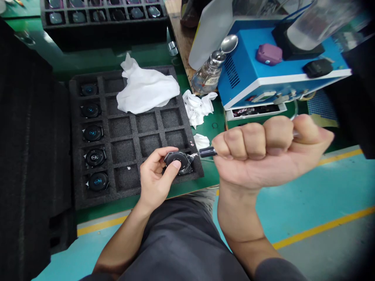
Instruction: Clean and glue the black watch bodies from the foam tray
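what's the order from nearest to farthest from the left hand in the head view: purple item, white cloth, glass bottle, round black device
1. Round black device: held in the left hand.
2. White cloth: ahead, on the foam tray.
3. Glass bottle: ahead, to the right.
4. Purple item: farther right, atop the blue box.

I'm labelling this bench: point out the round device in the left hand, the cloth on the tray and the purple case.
Round device (pixel 183 161): head view, its black upper face.
Cloth (pixel 149 91): head view, its middle.
Purple case (pixel 270 53): head view, its top.
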Tool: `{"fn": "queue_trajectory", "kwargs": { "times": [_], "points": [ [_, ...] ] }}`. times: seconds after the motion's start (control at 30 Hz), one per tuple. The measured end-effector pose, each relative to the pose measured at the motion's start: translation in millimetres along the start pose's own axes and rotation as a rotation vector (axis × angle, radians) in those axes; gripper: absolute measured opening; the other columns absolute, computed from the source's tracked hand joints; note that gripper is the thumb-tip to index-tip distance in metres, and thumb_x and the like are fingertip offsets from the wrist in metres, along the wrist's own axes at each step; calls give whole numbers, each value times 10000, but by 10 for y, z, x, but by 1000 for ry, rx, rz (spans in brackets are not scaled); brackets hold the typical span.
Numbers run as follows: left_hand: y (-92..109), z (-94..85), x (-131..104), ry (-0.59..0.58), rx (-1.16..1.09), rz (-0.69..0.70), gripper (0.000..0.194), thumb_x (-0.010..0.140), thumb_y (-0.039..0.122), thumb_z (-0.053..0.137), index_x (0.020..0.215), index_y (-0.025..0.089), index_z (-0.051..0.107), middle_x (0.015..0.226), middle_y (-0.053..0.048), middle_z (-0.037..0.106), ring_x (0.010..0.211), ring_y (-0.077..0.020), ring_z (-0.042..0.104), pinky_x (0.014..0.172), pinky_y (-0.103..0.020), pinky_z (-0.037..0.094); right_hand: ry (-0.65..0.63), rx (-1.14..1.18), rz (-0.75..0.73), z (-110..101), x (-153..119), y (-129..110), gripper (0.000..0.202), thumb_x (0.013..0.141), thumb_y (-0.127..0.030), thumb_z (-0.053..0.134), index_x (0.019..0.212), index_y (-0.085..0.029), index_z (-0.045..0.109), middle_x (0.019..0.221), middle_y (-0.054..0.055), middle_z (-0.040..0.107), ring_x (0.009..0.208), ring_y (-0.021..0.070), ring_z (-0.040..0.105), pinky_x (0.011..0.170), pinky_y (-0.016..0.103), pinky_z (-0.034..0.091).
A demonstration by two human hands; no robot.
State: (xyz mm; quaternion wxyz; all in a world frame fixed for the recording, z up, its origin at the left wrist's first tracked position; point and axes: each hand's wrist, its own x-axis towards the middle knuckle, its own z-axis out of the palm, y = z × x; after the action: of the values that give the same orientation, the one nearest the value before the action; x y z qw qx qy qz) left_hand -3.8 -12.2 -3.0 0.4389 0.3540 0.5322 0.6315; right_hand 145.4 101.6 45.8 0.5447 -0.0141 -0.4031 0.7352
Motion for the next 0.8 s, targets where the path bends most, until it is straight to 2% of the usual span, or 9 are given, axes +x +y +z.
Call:
{"fn": "queue_trajectory", "kwargs": {
  "times": [0.2, 0.33, 0.43, 0.5, 0.6, 0.8],
  "points": [
    [-16, 3, 27, 2, -51, -9, 210, 856, 250, 770, 1050, 180, 728, 917, -38, 730, 813, -125, 676, 745, -203, 548, 70, -29, -23, 26, -20, -2, 595, 952, -515, 504, 528, -231, 200, 397, -79, 149, 363, 95, 98, 415, 315, 219],
    [-17, 7, 57, 16, -122, -26, 200, 788, 231, 824, 912, 181, 676, 826, -4, 663, 748, -107, 630, 693, -187, 532, 135, -92, -10, 149, -20, -91, 601, 959, -448, 556, 528, -211, 212, 398, -77, 127, 380, 93, 104, 428, 307, 238],
    [7, 3, 56, -14, -96, -72, 289, 781, 239, 829, 1028, 196, 686, 876, -10, 667, 786, -117, 642, 720, -198, 541, 190, -127, 37, 235, -12, -139, 647, 928, -393, 659, 538, -202, 180, 427, -78, 108, 406, 88, 99, 440, 307, 243],
    [30, -3, 45, -59, -31, -75, 328, 824, 275, 794, 1130, 199, 704, 959, -42, 694, 867, -149, 666, 777, -231, 555, 170, -124, 30, 257, -7, -133, 643, 942, -389, 641, 532, -205, 181, 427, -80, 114, 400, 85, 88, 431, 306, 238],
    [56, -7, 24, -110, 34, -51, 233, 873, 308, 747, 1073, 188, 738, 998, -66, 723, 914, -180, 679, 824, -265, 559, 97, -103, -1, 265, -4, -97, 616, 958, -420, 588, 515, -216, 211, 396, -85, 145, 370, 79, 82, 403, 303, 236],
    [51, -1, 9, -100, 23, -73, 199, 873, 286, 749, 1040, 183, 721, 985, -60, 748, 898, -177, 696, 821, -261, 562, 216, -182, 82, 366, -20, -93, 657, 932, -374, 640, 514, -205, 162, 407, -78, 79, 381, 83, 102, 412, 302, 223]
  ]
}}
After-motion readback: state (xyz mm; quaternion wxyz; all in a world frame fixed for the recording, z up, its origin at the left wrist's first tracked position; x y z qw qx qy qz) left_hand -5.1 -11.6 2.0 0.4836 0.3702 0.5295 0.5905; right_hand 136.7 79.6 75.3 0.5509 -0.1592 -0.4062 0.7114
